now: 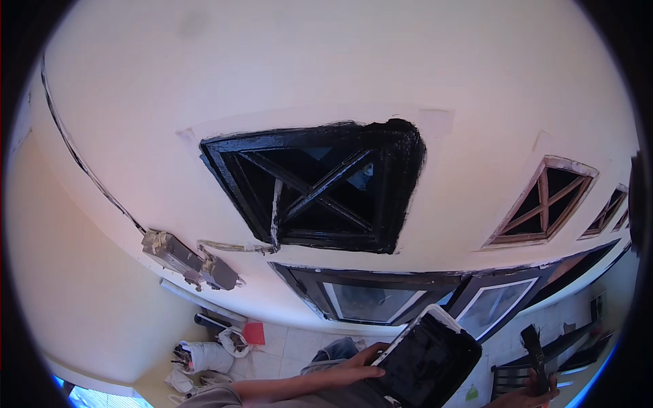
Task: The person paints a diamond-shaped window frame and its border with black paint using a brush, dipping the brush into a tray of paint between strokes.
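My left hand [359, 366] grips the near left rim of a white plastic paint tray [431, 352], whose inside is coated with black paint. To the right, my right hand [543, 391] is closed around the handle of a paintbrush [533, 347]. Its dark bristles point up, apart from the tray. Ahead on the wall is a vent window frame [311, 188] with crossed bars, covered in glossy black paint. Black paint also lies on the wall around the frame's top and right edges. A cable at its lower left is partly black.
Grey electrical boxes [173, 257] with cables hang on the wall at left. Dark-framed windows [377, 301] are below the vent. Unpainted brown vent frames [543, 204] are farther right. White sacks [206, 356], a red dustpan [254, 333] and a dark bench [510, 377] stand on the tiled floor.
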The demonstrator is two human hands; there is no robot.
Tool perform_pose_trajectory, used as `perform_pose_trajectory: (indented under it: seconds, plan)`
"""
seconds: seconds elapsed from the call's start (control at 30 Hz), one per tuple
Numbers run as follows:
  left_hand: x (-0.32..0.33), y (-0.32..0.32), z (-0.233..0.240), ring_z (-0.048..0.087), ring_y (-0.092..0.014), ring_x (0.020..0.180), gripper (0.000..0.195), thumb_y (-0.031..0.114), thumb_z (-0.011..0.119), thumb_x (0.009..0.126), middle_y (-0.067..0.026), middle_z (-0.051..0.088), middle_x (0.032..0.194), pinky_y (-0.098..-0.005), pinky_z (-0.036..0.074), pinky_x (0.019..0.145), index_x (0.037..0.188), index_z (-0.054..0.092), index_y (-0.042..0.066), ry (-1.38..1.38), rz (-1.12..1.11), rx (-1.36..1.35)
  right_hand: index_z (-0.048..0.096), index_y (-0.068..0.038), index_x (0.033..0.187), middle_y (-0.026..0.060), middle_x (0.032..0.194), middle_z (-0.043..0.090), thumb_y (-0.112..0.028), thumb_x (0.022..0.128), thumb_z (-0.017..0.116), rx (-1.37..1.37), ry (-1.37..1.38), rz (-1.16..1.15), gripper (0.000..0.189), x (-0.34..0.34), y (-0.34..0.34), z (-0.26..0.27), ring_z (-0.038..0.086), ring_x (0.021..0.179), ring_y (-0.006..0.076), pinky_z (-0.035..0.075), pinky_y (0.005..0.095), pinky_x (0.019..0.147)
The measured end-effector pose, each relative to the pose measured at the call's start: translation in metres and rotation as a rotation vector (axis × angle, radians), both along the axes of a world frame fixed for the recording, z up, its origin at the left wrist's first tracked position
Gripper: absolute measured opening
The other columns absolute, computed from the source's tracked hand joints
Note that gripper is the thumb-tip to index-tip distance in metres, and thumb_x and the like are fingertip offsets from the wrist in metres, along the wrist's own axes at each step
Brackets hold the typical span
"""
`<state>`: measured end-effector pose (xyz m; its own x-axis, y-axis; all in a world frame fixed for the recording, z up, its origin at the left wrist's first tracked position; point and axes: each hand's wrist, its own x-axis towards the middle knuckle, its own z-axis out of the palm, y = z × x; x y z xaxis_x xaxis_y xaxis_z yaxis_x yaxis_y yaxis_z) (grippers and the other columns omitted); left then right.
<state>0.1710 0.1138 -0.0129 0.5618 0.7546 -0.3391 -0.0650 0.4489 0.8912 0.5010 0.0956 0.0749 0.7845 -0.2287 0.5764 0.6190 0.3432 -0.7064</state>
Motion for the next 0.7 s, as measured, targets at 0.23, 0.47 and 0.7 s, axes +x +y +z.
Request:
perform_pose_trajectory:
  seconds: [0.23,0.47,0.7]
  plan:
    - [0.003,0.019,-0.029,0.036,-0.026,0.131,0.081,0.040,0.061,0.085,-0.0201,0.038,0.139,-0.0369,0.026,0.109,0.144,0.022,0.001,-0.146,-0.129,-0.020,0.064,0.002,0.080,0.0125,0.075,0.061,-0.044,0.097,0.049,-0.086,0.013,0.074,0.052,-0.002,-0.005,0.004,0.058,0.059,0.0200,0.048,0.0280,0.047]
    - [0.008,0.037,-0.037,0.042,-0.025,0.124,0.083,0.044,0.063,0.085,-0.0200,0.041,0.137,-0.0349,0.034,0.103,0.144,0.023,0.002,-0.157,-0.250,0.030,0.064,0.005,0.083,0.0162,0.075,0.062,-0.042,0.097,0.050,-0.065,-0.026,-0.020,0.050,-0.010,-0.012,0.022,0.055,0.047,0.0202,0.046,0.0254,0.036]
    - [0.015,0.043,-0.047,0.045,-0.024,0.118,0.081,0.042,0.062,0.086,-0.0197,0.046,0.130,-0.0349,0.037,0.098,0.143,0.024,0.001,-0.139,-0.272,0.053,0.065,0.006,0.080,0.0150,0.070,0.061,-0.043,0.097,0.050,-0.121,-0.210,-0.179,0.055,-0.006,-0.020,0.028,0.051,0.044,0.0180,0.042,0.0255,0.036]
